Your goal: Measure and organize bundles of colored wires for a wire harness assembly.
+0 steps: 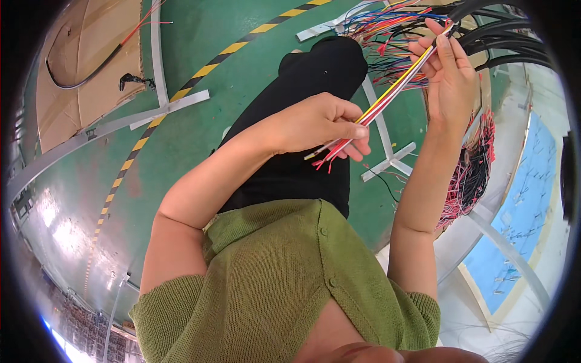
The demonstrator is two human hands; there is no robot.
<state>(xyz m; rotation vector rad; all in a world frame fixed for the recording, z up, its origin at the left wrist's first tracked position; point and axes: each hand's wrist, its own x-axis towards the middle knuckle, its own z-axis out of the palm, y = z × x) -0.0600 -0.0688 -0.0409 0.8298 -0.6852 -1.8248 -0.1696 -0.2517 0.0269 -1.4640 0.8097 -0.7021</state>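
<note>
A bundle of thin yellow, red and white wires (pixel 396 89) runs taut between my two hands. My left hand (pixel 324 124) closes round it near the loose lower ends, with thumb and fingers pressed on the wires. Its short red and pale tips (pixel 324 160) stick out below the fingers. Higher up and to the right, my right hand (pixel 449 75) pinches the same bundle where it meets a black sheath (pixel 448 31). The other fingers of my right hand are spread.
Thick black cables (pixel 511 45) with many coloured wire ends (pixel 387 27) hang at the upper right. Red and black wires (pixel 469 172) bunch below them. A blue board (pixel 514 212) stands at right. Cardboard (pixel 91 72) bearing a cable lies left, beside metal bars (pixel 160 60) and striped floor tape (pixel 224 57).
</note>
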